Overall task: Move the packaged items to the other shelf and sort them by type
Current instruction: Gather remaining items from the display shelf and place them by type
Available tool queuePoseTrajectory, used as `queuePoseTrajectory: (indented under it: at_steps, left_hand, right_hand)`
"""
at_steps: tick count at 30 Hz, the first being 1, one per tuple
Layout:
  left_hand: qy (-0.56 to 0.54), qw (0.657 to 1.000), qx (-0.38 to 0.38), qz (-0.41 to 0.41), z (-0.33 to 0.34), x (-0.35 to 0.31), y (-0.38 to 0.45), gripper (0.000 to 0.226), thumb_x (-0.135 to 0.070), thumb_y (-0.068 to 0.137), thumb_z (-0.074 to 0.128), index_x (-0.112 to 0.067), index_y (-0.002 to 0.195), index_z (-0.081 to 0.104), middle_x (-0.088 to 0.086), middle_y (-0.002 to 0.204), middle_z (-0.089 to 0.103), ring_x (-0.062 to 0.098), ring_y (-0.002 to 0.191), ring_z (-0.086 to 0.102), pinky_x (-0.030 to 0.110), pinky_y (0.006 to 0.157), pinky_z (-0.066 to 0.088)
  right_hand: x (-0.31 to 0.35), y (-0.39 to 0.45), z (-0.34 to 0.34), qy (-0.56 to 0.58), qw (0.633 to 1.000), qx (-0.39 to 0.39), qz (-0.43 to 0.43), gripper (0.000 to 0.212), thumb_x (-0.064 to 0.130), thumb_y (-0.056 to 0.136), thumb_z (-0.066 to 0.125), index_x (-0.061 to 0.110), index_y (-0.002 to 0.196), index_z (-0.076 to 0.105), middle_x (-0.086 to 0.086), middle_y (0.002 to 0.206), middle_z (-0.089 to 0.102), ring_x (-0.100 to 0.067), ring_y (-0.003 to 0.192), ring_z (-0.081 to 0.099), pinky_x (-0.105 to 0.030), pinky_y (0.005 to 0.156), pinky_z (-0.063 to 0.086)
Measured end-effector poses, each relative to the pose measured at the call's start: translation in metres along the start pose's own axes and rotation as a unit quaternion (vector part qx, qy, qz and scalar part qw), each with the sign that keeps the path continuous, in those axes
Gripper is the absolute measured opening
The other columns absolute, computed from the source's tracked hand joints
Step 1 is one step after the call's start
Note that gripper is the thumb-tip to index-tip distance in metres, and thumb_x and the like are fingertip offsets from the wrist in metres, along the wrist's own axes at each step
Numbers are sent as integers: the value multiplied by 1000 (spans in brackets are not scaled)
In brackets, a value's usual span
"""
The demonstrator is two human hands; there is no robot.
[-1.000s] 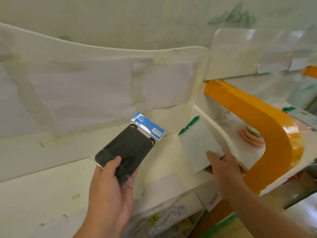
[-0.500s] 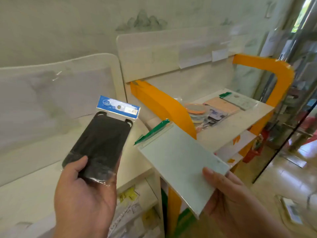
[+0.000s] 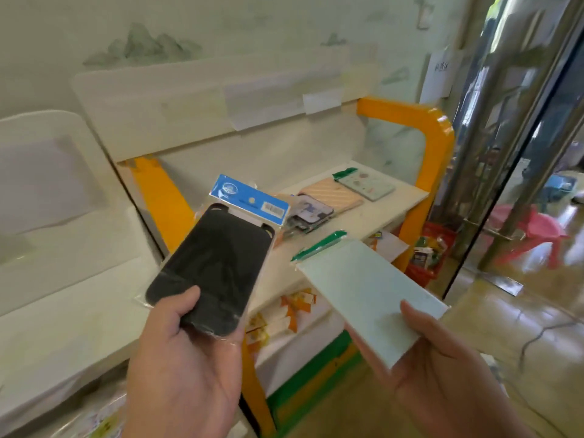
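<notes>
My left hand (image 3: 186,361) grips a black phone case (image 3: 211,263) in a clear packet with a blue header card, held up in front of me. My right hand (image 3: 442,384) holds a pale green packaged item (image 3: 369,295) with a dark green top strip, its plain back facing up. Behind both lies the orange-framed shelf (image 3: 373,222), where several packaged cases rest: a pink one (image 3: 335,194), a pale green one (image 3: 368,184) and a dark pile (image 3: 308,216). To the left stands a white shelf (image 3: 72,298).
The orange frame (image 3: 433,147) arches over the shelf's right end. A lower shelf holds yellow-orange packets (image 3: 290,311). A red basket (image 3: 426,251) sits on the floor by a glass door with steel posts (image 3: 518,128). A pink stool (image 3: 531,229) stands beyond the glass.
The view has swung right from the white shelf to the orange-framed shelf. Both hands still hold their packets, now raised in front of that shelf.
</notes>
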State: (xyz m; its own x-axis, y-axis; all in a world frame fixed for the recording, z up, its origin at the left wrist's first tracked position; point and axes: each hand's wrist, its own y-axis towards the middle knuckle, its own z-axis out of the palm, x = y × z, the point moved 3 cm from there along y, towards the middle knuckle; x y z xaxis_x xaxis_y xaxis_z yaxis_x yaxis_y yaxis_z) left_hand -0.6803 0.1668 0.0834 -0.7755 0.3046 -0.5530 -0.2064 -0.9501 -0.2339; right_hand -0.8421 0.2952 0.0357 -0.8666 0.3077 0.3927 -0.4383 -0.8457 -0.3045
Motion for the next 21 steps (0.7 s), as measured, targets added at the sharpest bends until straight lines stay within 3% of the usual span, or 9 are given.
queuePoseTrajectory:
  at_steps: [1,3,4,7,11,13,15,17,21]
  left_hand:
    - [0,1000,-7,0,5,9,2,38,-4,98,36,-12,124,62,11,113,76,31,105,73,51,90,54]
    - [7,1000,-20,1,11,28,11,35,-3,98,37,-13,119,64,11,111,77,31,104,73,50,92,55]
    - [12,1000,-24,0,15,38,17,35,-2,97,38,-12,119,64,11,112,76,31,105,73,49,95,55]
    - [35,998,-45,-5,23,73,40,40,0,94,41,-12,126,61,11,111,76,30,102,74,46,91,56]
    - [127,991,-22,-20,42,118,75,42,9,92,41,-20,112,65,5,93,79,21,84,77,34,67,57]
    - [216,976,-18,-17,51,143,95,43,7,92,46,-28,107,67,5,92,78,26,81,73,35,66,52]
    - [299,954,-19,0,60,165,118,41,4,91,51,-31,105,68,6,99,75,27,88,66,41,73,49]
    - [357,934,16,25,72,182,143,46,2,93,51,-32,119,65,5,116,72,24,101,65,44,89,53]
    - [513,834,178,103,100,212,188,61,-2,100,45,-47,141,42,-17,137,56,-12,116,52,15,98,46]
  right_hand:
    - [8,5,-5,8,1000,4,1,40,13,88,60,24,126,60,-19,120,70,-41,105,68,-56,70,60]
    - [24,17,-13,19,1000,3,-15,75,7,60,87,23,128,59,-19,122,69,-42,105,68,-52,69,60]
    - [32,24,-17,21,1000,-2,-20,85,3,50,90,23,127,59,-19,121,69,-42,104,68,-51,69,60]
    - [56,47,-25,6,999,-33,-34,66,5,64,76,22,125,58,-19,112,72,-42,96,71,-52,65,60]
    - [86,87,-35,-8,997,-60,-41,107,0,25,94,21,125,60,-21,117,70,-43,99,70,-50,64,60]
    - [104,108,-33,-42,995,-75,-52,86,5,47,88,20,127,60,-19,117,71,-40,96,71,-48,61,61]
    - [124,130,-30,-72,992,-85,-63,53,9,76,61,20,128,60,-17,116,72,-39,98,71,-48,59,61]
    - [140,152,-24,-99,989,-83,-77,51,8,81,48,20,129,59,-16,118,71,-40,103,68,-47,59,62]
    - [160,190,-19,-144,979,-91,-108,51,7,80,50,20,129,58,-17,117,71,-34,88,74,-44,63,62]
